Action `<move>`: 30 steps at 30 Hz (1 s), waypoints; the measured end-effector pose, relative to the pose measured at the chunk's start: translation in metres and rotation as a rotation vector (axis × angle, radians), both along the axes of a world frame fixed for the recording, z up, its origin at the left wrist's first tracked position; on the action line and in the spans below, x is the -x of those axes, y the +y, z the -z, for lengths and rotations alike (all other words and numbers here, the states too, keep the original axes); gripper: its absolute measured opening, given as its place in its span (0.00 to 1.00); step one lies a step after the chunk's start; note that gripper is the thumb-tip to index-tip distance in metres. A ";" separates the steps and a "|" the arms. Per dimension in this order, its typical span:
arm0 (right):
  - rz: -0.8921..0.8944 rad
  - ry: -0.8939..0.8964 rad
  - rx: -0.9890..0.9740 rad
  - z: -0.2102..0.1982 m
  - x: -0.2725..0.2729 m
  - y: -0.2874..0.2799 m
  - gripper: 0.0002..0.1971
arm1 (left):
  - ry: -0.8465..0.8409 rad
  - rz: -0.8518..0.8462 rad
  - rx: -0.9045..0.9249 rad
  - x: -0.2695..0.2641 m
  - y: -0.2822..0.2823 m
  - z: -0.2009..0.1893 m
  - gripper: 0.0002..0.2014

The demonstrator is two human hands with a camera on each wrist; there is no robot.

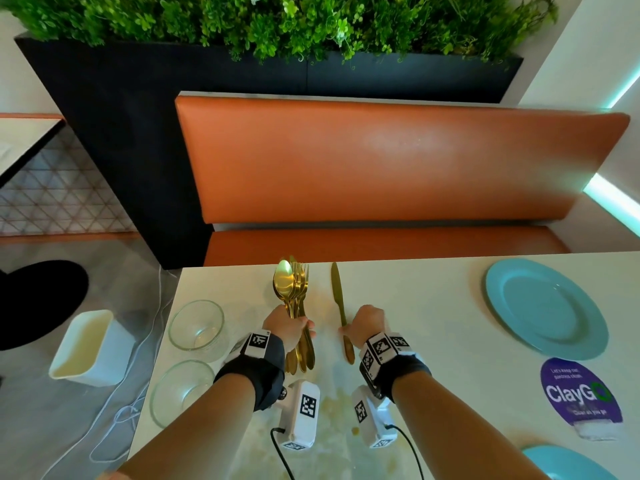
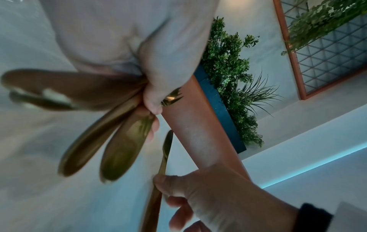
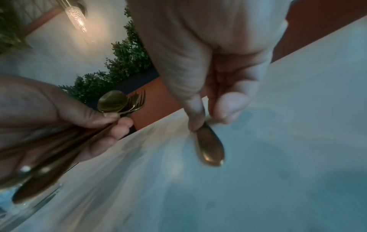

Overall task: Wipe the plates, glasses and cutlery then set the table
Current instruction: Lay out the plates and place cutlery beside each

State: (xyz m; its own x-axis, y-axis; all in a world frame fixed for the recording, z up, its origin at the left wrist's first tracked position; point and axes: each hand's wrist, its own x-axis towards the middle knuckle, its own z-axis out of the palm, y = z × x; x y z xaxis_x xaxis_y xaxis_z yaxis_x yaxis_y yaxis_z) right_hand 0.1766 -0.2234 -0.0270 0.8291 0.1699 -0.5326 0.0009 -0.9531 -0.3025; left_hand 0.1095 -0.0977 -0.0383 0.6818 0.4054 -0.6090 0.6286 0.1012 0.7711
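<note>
My left hand (image 1: 289, 327) grips a bundle of gold cutlery (image 1: 294, 289), spoons and forks, with their heads pointing toward the table's far edge. In the left wrist view the bundle's handles (image 2: 119, 141) fan out below my fist. My right hand (image 1: 363, 323) pinches a gold knife (image 1: 337, 292) by its handle, blade pointing away; its handle end (image 3: 210, 149) hangs just over the white table (image 1: 415, 306). Two clear glass bowls (image 1: 197, 325) (image 1: 180, 389) stand at the left edge. A blue plate (image 1: 547, 306) lies at the right, another blue plate (image 1: 568, 462) at the bottom right.
An orange bench (image 1: 381, 161) runs behind the table, with a dark planter of greenery (image 1: 277, 26) above it. A white bin (image 1: 91, 348) stands on the floor left of the table. A purple sticker (image 1: 578, 393) lies near the right plate. Yellowish stains (image 1: 336, 407) mark the table between my wrists.
</note>
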 end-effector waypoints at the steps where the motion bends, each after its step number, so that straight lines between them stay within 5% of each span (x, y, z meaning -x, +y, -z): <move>1: 0.025 -0.003 0.001 0.001 0.000 0.000 0.07 | -0.003 0.002 -0.001 0.001 0.000 0.001 0.13; 13: 0.185 0.070 -0.064 0.007 0.004 -0.011 0.07 | 0.004 -0.006 0.035 0.013 -0.004 0.003 0.13; 16: 0.233 0.081 -0.191 0.002 0.011 -0.035 0.15 | -0.015 0.002 0.038 0.016 -0.011 -0.008 0.11; 21: 0.322 0.050 -0.266 -0.046 0.032 -0.115 0.13 | -0.072 0.061 0.051 0.014 -0.049 -0.034 0.07; 30: 0.609 -0.104 -0.118 -0.101 0.095 -0.304 0.15 | -0.147 0.339 -0.010 0.025 -0.176 -0.090 0.06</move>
State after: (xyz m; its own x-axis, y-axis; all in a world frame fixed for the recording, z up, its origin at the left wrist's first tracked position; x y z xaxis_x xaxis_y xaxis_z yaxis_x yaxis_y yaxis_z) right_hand 0.0819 -0.5269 0.0736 0.8423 -0.2964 -0.4501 -0.4963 -0.7523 -0.4333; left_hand 0.0846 -0.2741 0.0514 0.8580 0.1470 -0.4922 0.5080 -0.1015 0.8553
